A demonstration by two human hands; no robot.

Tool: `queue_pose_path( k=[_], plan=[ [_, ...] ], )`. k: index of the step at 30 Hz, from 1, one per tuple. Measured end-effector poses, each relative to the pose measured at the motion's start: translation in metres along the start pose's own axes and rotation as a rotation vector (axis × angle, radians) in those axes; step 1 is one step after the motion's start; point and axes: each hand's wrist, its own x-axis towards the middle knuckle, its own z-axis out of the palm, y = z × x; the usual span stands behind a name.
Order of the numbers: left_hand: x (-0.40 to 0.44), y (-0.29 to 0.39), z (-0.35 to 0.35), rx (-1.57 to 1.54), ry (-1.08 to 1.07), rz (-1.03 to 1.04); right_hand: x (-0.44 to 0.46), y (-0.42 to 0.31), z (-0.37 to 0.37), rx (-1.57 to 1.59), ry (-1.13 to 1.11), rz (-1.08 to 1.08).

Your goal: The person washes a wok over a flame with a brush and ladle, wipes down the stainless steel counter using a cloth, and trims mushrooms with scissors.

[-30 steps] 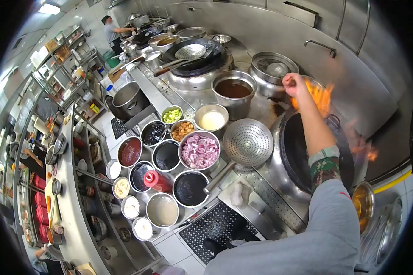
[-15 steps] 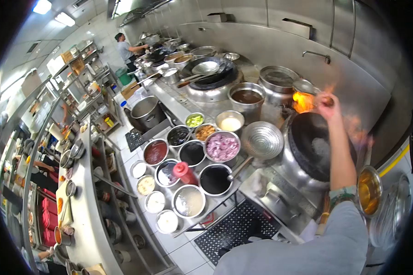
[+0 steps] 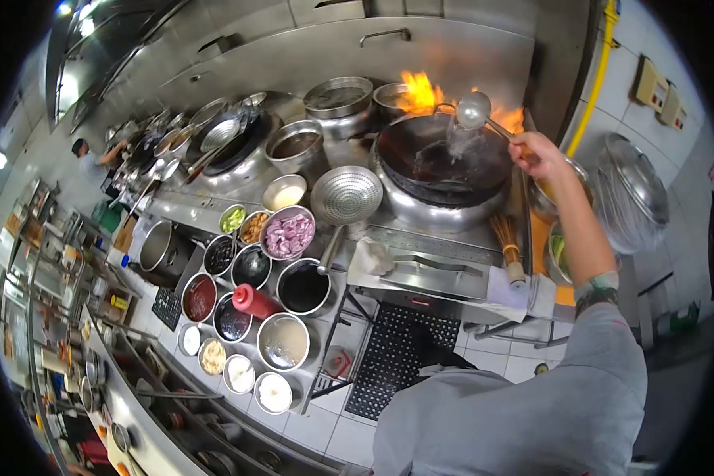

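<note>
My right hand [image 3: 535,155] is closed around the handle of a metal ladle [image 3: 474,110]. The ladle's bowl is tipped above the black wok [image 3: 444,186], and a clear liquid spills from it toward the wok's inner side. The wok rests on a round steel burner ring [image 3: 444,214]. Orange flames [image 3: 420,94] leap up behind the wok's far rim and to its right. In front of the burner lie a folded white cloth [image 3: 373,256] and a bamboo brush [image 3: 506,238]. My left hand is out of sight.
Left of the wok, a perforated strainer [image 3: 347,194] lies beside bowls of chopped onion [image 3: 289,232], dark sauce [image 3: 303,285] and other ingredients. A red squeeze bottle [image 3: 255,301] leans among them. Steel pots [image 3: 295,151] line the range. A co-worker [image 3: 95,163] stands far left.
My view has turned to the right. The ladle has moved from the flames behind the wok to above it and is now tipped with liquid falling from it.
</note>
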Motion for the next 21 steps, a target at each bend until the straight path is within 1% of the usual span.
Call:
queue_pose_path(
  k=[2,4,6,8,10,12,14,15,16,17,18,19,20,21],
  plan=[
    [0.004,-0.004,-0.002,0.008,-0.022,-0.030,-0.050,-0.011,-0.013,-0.372,0.118,0.008],
    [0.005,-0.008,-0.005,0.019,-0.027,-0.059,-0.104,-0.012,-0.013,-0.617,0.223,-0.077],
    [0.012,-0.007,-0.007,0.024,-0.037,-0.084,-0.132,-0.009,-0.050,-0.750,0.180,-0.102],
    [0.016,-0.006,-0.008,0.027,-0.035,-0.094,-0.158,0.001,-0.077,-0.613,0.218,-0.184],
    [0.024,-0.001,-0.006,0.006,-0.037,-0.107,-0.178,0.012,-0.079,-0.492,0.314,-0.202],
    [0.033,0.007,-0.001,-0.018,-0.043,-0.105,-0.162,0.038,-0.128,-0.724,0.369,-0.244],
    [0.051,0.016,0.006,-0.045,-0.059,-0.095,-0.138,0.080,-0.187,-1.598,0.558,-0.802],
    [0.067,0.019,0.010,-0.048,-0.077,-0.080,-0.147,0.077,-0.163,-1.446,0.621,-0.370],
    [0.081,0.026,0.015,-0.027,-0.089,-0.044,-0.139,0.092,-0.184,-1.564,0.673,-0.336],
    [0.090,0.027,0.023,0.271,0.016,0.088,-0.134,0.103,-0.202,-1.579,0.606,-0.418],
    [0.104,0.018,0.026,0.612,0.125,0.606,-0.130,0.111,-0.219,-1.624,0.618,-0.337],
    [0.049,0.080,0.020,0.248,0.037,0.120,-0.121,0.117,-0.243,-1.663,0.631,-0.345],
    [0.079,0.056,0.028,0.252,0.127,0.270,-0.106,0.128,-0.287,-1.668,0.570,-0.532],
    [0.070,0.070,0.024,0.322,0.119,0.247,-0.098,0.126,-0.294,-1.721,0.626,-0.312]
  ],
)
